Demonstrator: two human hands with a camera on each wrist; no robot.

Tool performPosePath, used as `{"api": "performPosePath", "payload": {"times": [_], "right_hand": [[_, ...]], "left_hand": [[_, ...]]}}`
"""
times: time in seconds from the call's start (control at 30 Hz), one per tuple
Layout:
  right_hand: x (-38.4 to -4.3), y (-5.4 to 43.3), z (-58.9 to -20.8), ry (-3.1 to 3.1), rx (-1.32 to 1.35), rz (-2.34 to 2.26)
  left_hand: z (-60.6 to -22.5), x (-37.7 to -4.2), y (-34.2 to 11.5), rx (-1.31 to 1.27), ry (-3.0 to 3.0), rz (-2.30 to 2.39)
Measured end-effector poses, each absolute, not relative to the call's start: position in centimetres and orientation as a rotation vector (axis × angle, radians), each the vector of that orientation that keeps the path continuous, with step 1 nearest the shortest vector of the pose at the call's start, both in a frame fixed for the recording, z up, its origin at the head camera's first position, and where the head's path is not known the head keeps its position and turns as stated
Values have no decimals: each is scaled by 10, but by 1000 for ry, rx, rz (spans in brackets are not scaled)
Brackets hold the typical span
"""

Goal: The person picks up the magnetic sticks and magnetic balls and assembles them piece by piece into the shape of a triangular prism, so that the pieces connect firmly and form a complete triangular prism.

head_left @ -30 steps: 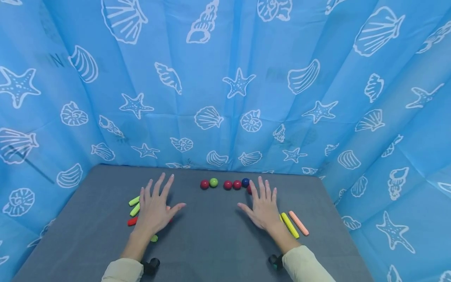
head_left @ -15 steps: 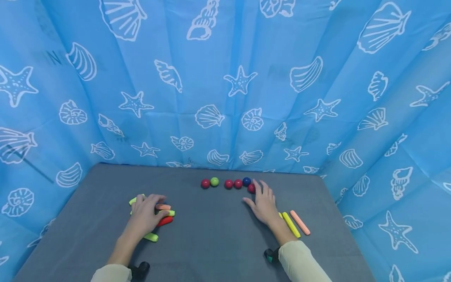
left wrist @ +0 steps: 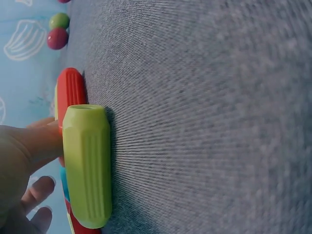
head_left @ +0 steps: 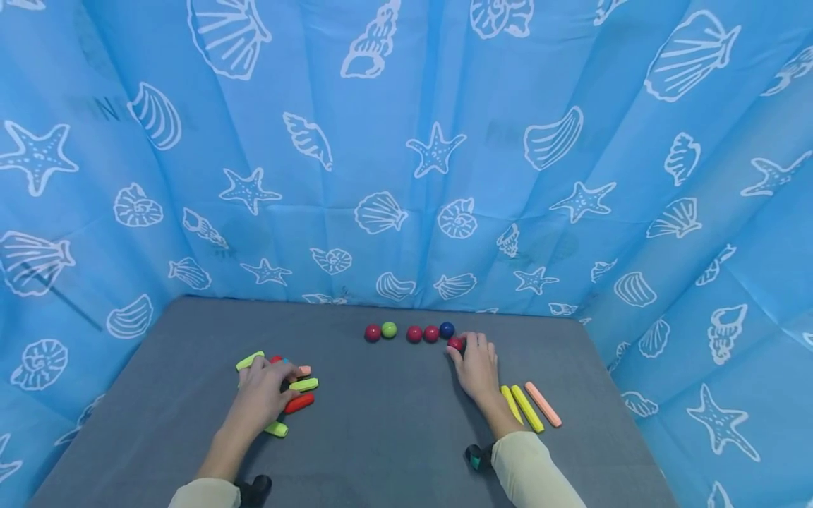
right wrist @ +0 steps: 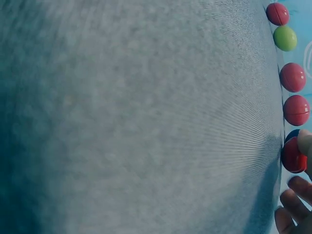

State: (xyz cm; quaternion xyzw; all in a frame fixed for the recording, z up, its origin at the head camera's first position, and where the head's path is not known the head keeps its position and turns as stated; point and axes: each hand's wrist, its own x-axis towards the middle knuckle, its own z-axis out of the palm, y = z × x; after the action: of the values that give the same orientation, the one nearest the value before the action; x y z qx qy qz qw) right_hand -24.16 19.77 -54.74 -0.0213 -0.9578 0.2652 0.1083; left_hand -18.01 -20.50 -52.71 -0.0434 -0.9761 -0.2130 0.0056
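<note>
My left hand (head_left: pixel 255 396) is bent over a cluster of short faceted sticks at the table's left. Its thumb lies near a yellow-green stick (head_left: pixel 304 384) and a red stick (head_left: pixel 299 403); the fingers reach towards a salmon stick (head_left: pixel 305 370). In the left wrist view a yellow-green stick (left wrist: pixel 87 165) stands in front of the thumb, and I cannot tell whether the hand grips one. At the back right, my right hand (head_left: pixel 478 368) pinches a red ball (head_left: pixel 454 343) between thumb and fingers. A dark blue ball (head_left: pixel 447 329) sits close behind it.
Along the back lie two red balls (head_left: pixel 414 334), then a green ball (head_left: pixel 389 330) and another red ball (head_left: pixel 372 333) further left. Two yellow sticks (head_left: pixel 527 408) and a salmon stick (head_left: pixel 543 404) lie beside the right forearm. A blue shell-print curtain (head_left: pixel 406 176) borders the grey table.
Both hands were spread above the table. The left came down onto the stick cluster; the right reached the red ball, and its fingers closed round it.
</note>
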Motion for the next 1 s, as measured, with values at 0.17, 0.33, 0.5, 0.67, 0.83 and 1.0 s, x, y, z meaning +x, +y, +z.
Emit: {"api": "performPosePath", "payload": {"times": [0.17,0.33,0.5,0.67,0.83,1.0], "right_hand": [[-238,197,-544,-2852,-93,850],[-226,199,-540,-2869,-69,946],[-205,200,-533,-2857,21,1086],[-183,198,-531,-2853,173,1139],[-167,193,-530,-2864,255,1186],[-157,190,-530,-2884,314,1204]], "left_hand": [[-525,-177,-205,-184,-3020,-618],[-515,-174,-194,-199,-2948,-747],[-511,-175,-167,-251,-2931,-767],[-513,-171,-131,-348,-2959,-713],[-519,-170,-98,-481,-2970,-673],[-528,-169,-72,-567,-3006,-597]]}}
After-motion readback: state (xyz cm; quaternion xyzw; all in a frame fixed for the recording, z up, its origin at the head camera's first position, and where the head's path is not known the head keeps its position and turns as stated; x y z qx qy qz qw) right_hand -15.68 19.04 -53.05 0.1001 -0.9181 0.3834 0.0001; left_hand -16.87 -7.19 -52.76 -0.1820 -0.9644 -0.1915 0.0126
